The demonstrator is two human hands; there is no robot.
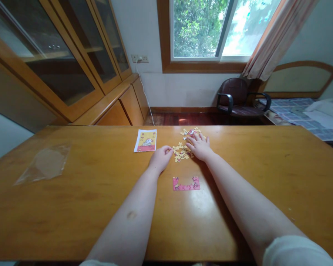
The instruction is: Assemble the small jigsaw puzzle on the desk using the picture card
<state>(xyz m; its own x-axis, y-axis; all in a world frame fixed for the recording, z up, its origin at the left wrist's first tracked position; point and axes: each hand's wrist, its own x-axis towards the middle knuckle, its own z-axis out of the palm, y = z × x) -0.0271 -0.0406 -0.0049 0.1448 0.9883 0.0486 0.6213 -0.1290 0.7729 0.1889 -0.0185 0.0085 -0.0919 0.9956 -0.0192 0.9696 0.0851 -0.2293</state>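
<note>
Loose jigsaw puzzle pieces (pixel 180 152), mostly yellow, lie in a pile at the middle of the table, with a second heap of yellow and red pieces (pixel 190 132) just behind. My left hand (pixel 161 159) is at the left edge of the near pile, thumb and fingers pinched together; whatever is between them is too small to name. Over the right side of the pieces, my right hand (pixel 201 147) has its fingers spread and touches the heap. Closer to me is a joined pink puzzle section (pixel 186 187), shaped like a shallow U. A picture card (pixel 145 140) with a white animal lies left of the pile.
The wooden table (pixel 80 221) spreads wide around my arms. A clear plastic bag (pixel 46 162) lies flat on its left. Beyond the table are a glass-door cabinet (pixel 100 88), a window and an office chair (pixel 235 96); a bed (pixel 296 111) is at the right.
</note>
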